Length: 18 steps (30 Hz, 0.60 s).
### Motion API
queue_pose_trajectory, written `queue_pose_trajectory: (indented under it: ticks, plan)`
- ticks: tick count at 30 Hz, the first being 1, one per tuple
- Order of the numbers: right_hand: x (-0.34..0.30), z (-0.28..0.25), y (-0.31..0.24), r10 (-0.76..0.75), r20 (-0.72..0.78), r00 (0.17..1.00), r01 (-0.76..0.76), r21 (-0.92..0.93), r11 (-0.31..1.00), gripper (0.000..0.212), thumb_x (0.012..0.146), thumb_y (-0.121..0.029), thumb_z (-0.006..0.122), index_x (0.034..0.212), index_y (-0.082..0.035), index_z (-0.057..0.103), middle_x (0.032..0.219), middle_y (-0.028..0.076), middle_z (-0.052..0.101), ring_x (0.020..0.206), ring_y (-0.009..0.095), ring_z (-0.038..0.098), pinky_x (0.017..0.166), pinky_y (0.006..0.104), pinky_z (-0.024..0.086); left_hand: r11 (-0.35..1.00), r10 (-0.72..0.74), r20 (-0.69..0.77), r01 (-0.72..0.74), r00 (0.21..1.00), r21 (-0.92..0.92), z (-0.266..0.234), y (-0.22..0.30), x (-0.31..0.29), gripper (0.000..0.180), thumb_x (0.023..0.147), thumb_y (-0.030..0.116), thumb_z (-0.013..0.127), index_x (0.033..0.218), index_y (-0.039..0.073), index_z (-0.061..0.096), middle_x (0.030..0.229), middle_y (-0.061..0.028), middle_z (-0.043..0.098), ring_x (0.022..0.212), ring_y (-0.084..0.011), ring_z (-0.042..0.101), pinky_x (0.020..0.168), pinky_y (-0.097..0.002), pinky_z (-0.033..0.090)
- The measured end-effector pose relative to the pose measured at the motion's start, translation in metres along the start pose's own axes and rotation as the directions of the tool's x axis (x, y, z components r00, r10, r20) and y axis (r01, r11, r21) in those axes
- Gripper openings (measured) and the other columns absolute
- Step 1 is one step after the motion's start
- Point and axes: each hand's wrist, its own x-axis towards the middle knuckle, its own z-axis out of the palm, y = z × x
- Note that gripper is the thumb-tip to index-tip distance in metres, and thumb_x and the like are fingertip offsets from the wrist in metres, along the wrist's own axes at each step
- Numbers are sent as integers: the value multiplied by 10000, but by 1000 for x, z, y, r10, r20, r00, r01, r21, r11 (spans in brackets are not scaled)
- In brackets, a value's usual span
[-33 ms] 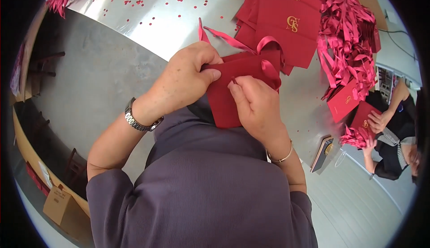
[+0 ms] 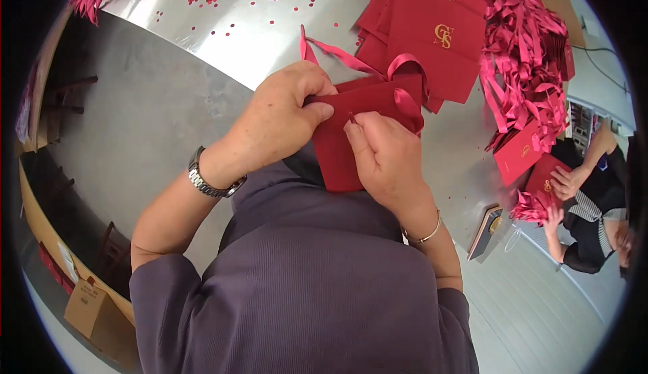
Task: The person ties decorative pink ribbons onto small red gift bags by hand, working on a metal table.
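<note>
Gripping the red bag (image 2: pixel 337 158) in front of the torso at the table's (image 2: pixel 229 50) near edge, I have the left hand (image 2: pixel 280 107) closed on its upper left corner, thumb over the front. My right hand (image 2: pixel 388 158) has thumb and forefinger nearly together at a narrow dark-red end (image 2: pixel 351 116) on the front panel; I cannot tell what that joins. These knuckles block my view of the bag's right side. Beyond the bag's ribbon (image 2: pixel 405 104), stacked red bags (image 2: pixel 428 13) crowd close, with a ribbon heap (image 2: pixel 523 57) to their right. Red discs (image 2: pixel 202 1) dot the far left tabletop. Off right lies a dark slab (image 2: pixel 484 232); past it, a co-worker's hand (image 2: pixel 567 181) rests on another red bag (image 2: pixel 540 175).
</note>
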Motion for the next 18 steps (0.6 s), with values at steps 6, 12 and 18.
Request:
queue_pose_trajectory:
  ticks: [6,12,18]
  plan:
    - [18,1,1,-56,95,994,75,-211,975,240,888,-178,586,702,-52,501,601,103,554,555,293,580,494,409,437,1000,-8,-1,8,1000,-19,-4,-2,-1,159,798,-49,647,951,-34,606,1021,-77,609,939,-210,588,856,-306,470]
    - [32,-7,-2,-32,205,978,80,-231,970,264,873,-176,588,657,-53,498,588,110,562,544,309,582,486,421,436,996,35,-43,-38,998,-78,-4,-4,-2,178,809,-56,635,984,-23,623,1029,-75,610,950,-204,599,854,-300,480]
    - [48,-14,-7,127,320,939,-51,-238,970,277,875,-220,567,676,-27,563,631,156,596,582,349,594,540,458,454,992,122,-85,-125,989,-20,-1,-3,-1,208,821,-57,621,1024,-17,632,973,-113,651,884,-243,642,795,-307,506]
